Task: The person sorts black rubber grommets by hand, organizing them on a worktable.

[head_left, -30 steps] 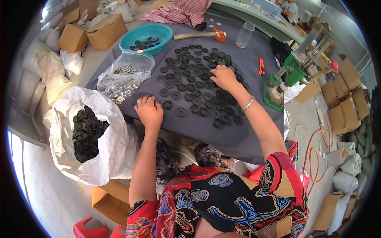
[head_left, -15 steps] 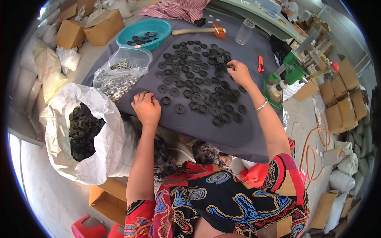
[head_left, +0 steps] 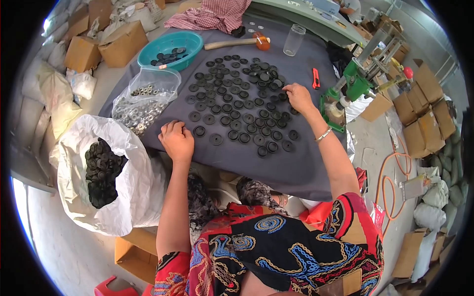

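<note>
- The left hand is resting curled, knuckles up, near the worktop's front edge, just beside a black rubber disc; whether it is holding anything is hidden.
- The right hand is lying loosely open on the black rubber discs at the spread's right edge.
- Bare grey cloth is lying in front of both.
- A white sack of discs is sagging at the left.
</note>
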Demonstrator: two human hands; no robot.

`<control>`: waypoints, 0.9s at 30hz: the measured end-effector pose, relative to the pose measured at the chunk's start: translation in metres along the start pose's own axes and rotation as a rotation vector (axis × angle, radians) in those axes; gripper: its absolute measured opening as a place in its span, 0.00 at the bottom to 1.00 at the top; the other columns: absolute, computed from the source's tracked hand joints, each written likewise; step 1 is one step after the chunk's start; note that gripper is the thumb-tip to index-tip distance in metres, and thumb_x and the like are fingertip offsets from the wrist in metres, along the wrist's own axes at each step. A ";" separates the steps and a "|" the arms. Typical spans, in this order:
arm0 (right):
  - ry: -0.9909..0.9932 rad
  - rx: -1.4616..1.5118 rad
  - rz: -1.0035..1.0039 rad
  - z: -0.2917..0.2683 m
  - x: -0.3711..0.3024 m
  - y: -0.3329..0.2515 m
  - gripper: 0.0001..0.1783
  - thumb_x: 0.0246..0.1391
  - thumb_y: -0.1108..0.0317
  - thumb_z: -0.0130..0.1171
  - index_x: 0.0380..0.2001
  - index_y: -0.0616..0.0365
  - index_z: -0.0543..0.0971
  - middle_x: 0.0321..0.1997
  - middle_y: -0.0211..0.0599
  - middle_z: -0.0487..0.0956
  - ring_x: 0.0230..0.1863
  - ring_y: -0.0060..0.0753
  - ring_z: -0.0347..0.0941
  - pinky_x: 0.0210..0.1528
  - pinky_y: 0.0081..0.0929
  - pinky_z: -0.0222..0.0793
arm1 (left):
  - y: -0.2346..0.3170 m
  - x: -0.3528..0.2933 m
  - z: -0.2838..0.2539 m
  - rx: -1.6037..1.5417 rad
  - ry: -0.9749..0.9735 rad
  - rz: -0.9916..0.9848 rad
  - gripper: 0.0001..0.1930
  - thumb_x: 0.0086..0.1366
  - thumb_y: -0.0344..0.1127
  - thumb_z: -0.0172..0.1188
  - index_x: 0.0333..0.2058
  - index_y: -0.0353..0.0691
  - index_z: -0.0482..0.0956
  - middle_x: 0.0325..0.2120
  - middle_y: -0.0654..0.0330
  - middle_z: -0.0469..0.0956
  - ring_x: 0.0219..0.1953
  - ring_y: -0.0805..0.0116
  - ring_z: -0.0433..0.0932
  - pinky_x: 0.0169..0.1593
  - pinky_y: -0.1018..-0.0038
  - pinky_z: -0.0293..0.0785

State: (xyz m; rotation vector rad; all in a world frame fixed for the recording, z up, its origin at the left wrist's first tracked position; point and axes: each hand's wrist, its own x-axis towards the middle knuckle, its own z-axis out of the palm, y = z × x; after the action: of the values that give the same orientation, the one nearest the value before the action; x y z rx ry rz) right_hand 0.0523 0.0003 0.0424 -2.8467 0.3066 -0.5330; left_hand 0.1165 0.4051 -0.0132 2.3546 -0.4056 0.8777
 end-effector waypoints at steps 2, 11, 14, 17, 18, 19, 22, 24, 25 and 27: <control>0.001 -0.026 -0.032 0.001 -0.003 0.001 0.13 0.54 0.71 0.51 0.39 0.55 0.83 0.38 0.42 0.79 0.44 0.49 0.75 0.48 0.43 0.71 | 0.001 0.001 -0.001 -0.003 -0.009 -0.006 0.07 0.49 0.29 0.59 0.29 0.41 0.80 0.36 0.62 0.80 0.46 0.59 0.74 0.50 0.60 0.65; -0.058 -0.202 -0.168 0.000 -0.029 -0.002 0.14 0.49 0.77 0.50 0.33 0.53 0.84 0.35 0.36 0.79 0.46 0.40 0.71 0.45 0.39 0.67 | 0.000 0.000 -0.001 -0.007 -0.008 -0.008 0.06 0.49 0.30 0.58 0.29 0.41 0.80 0.37 0.62 0.80 0.45 0.59 0.74 0.49 0.61 0.65; 0.019 -0.154 -0.206 -0.010 -0.038 0.005 0.14 0.48 0.77 0.50 0.33 0.53 0.84 0.34 0.36 0.78 0.44 0.42 0.72 0.43 0.39 0.67 | 0.002 0.000 0.001 -0.005 -0.004 -0.002 0.06 0.50 0.29 0.58 0.28 0.41 0.80 0.37 0.62 0.80 0.46 0.59 0.74 0.49 0.61 0.65; 0.099 -0.029 -0.122 -0.020 -0.034 0.011 0.13 0.48 0.77 0.51 0.33 0.54 0.83 0.33 0.37 0.78 0.42 0.44 0.72 0.44 0.41 0.68 | 0.001 0.001 0.000 0.004 -0.003 -0.005 0.06 0.50 0.29 0.58 0.28 0.41 0.80 0.37 0.62 0.80 0.46 0.59 0.74 0.49 0.61 0.65; 0.101 -0.027 -0.080 -0.023 -0.036 0.013 0.13 0.49 0.76 0.51 0.34 0.54 0.83 0.34 0.38 0.78 0.42 0.45 0.73 0.45 0.42 0.68 | 0.000 0.001 -0.001 0.007 -0.009 -0.013 0.06 0.50 0.29 0.58 0.28 0.40 0.80 0.37 0.62 0.80 0.46 0.59 0.74 0.49 0.61 0.65; 0.104 -0.027 -0.039 -0.025 -0.036 0.016 0.12 0.51 0.75 0.52 0.35 0.53 0.83 0.35 0.39 0.78 0.43 0.46 0.73 0.46 0.42 0.69 | 0.000 0.001 0.000 0.003 -0.007 -0.009 0.06 0.50 0.29 0.58 0.28 0.40 0.80 0.37 0.62 0.80 0.46 0.59 0.74 0.49 0.61 0.65; 0.008 -0.056 -0.015 -0.019 -0.050 0.017 0.11 0.53 0.71 0.55 0.39 0.54 0.82 0.37 0.42 0.78 0.45 0.47 0.73 0.49 0.42 0.69 | 0.000 0.000 0.001 0.010 -0.014 -0.005 0.06 0.50 0.29 0.58 0.29 0.41 0.80 0.37 0.62 0.80 0.46 0.59 0.74 0.49 0.61 0.65; 0.092 -0.041 -0.025 -0.017 -0.057 0.015 0.12 0.53 0.69 0.56 0.41 0.54 0.82 0.38 0.42 0.77 0.46 0.47 0.73 0.48 0.41 0.70 | -0.001 0.000 0.003 0.006 -0.019 0.002 0.07 0.50 0.29 0.58 0.29 0.40 0.81 0.37 0.62 0.80 0.46 0.59 0.74 0.49 0.61 0.65; 0.174 -0.025 -0.033 -0.016 -0.061 0.013 0.13 0.54 0.67 0.57 0.42 0.54 0.81 0.38 0.43 0.77 0.47 0.47 0.73 0.48 0.41 0.70 | 0.000 0.000 0.003 0.004 -0.023 0.004 0.07 0.50 0.29 0.58 0.29 0.40 0.81 0.37 0.62 0.80 0.46 0.59 0.74 0.49 0.61 0.65; 0.162 -0.033 -0.055 -0.015 -0.056 0.016 0.14 0.53 0.66 0.58 0.44 0.55 0.80 0.39 0.44 0.77 0.47 0.48 0.73 0.48 0.41 0.70 | 0.001 0.000 0.003 0.010 -0.003 -0.005 0.07 0.49 0.28 0.58 0.29 0.41 0.81 0.37 0.62 0.80 0.46 0.59 0.74 0.49 0.61 0.65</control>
State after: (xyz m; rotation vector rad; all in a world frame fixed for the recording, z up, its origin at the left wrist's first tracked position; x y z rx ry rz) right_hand -0.0071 -0.0036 0.0339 -2.8558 0.2675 -0.7793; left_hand 0.1174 0.4021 -0.0143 2.3656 -0.3976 0.8754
